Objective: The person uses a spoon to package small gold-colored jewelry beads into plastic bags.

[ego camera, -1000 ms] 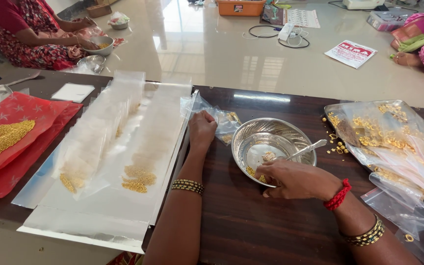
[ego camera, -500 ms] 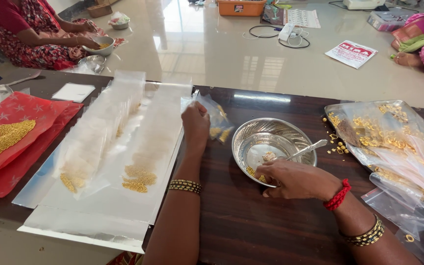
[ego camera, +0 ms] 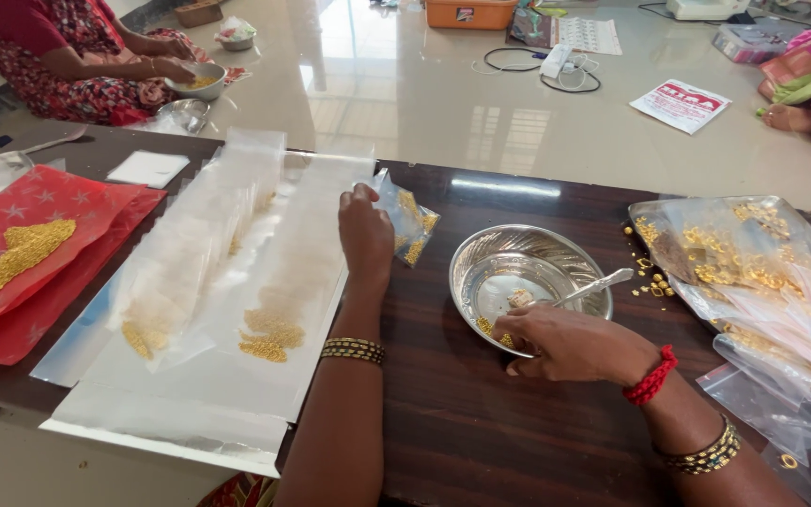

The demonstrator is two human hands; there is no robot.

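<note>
Head view showed everything laid out around the steel bowl (ego camera: 529, 282) on your dark wooden table (ego camera: 481, 422). Far to the left of the bowl lay red star-printed sheets (ego camera: 25, 244) carrying a heap of tiny gold beads (ego camera: 16, 258). Nearer the bowl, still on its left, long clear plastic sleeves (ego camera: 237, 272) were spread over white paper, with small gold bead clusters near their closer ends. Your left hand (ego camera: 365, 235) rested just left of the bowl, fingers curled on a small clear pouch of gold beads (ego camera: 408, 225), which sat between the sleeves and the bowl's rim. In the bowl lay a few gold beads and a metal spoon (ego camera: 586, 289). Your right hand (ego camera: 574, 343) sat at the bowl's near rim, closed on the spoon's handle end, a red thread at the wrist. To the right of the bowl, clear bags of gold pieces (ego camera: 753, 263) were piled, with loose beads scattered beside them. Behind the bowl, far left on the floor, another person sat holding a bowl.
</note>
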